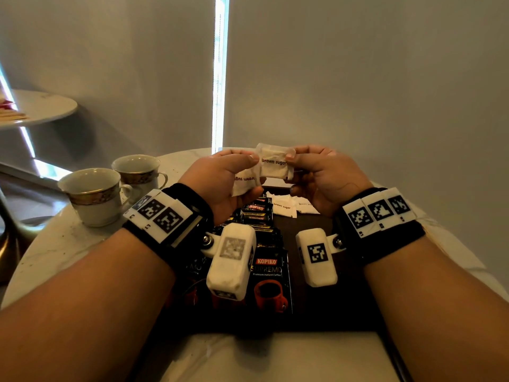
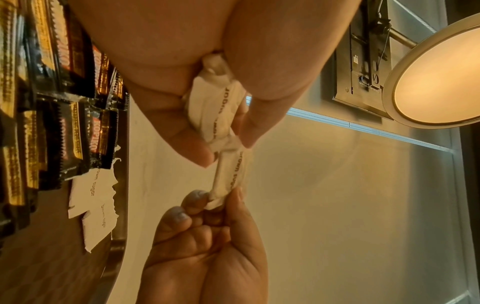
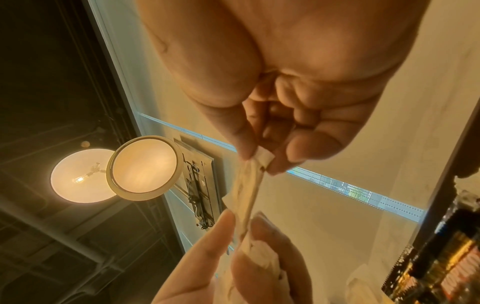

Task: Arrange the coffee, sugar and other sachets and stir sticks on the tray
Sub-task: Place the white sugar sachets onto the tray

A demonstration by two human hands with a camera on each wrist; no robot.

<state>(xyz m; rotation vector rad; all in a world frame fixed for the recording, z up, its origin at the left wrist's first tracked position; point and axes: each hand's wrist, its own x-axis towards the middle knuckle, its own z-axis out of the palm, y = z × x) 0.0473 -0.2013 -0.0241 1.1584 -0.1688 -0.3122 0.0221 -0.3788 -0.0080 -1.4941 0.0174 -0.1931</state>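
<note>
Both hands were up over the far end of the dark wooden tray, working the same white paper brown-sugar sachet. The right hand pinched its right edge between thumb and fingertip, and the left hand pinched the left edge with its thumb. The left hand also had a second white brown-sugar sachet tucked into its palm under curled fingers, print upside down; the left wrist view showed that one bunched up in the grip, with the stretched sachet running from it across to the right hand.

Down on the tray, a row of black Kopiko instant coffee sachets ran overlapping along the middle-left, away from the person. A couple of loose white sugar sachets lay flat at the far right of the tray, just beside the coffee row.

The tray sat on a pale marble tabletop. Two white teacups with gold-patterned bands stood on the left of it, well apart from the tray.
</note>
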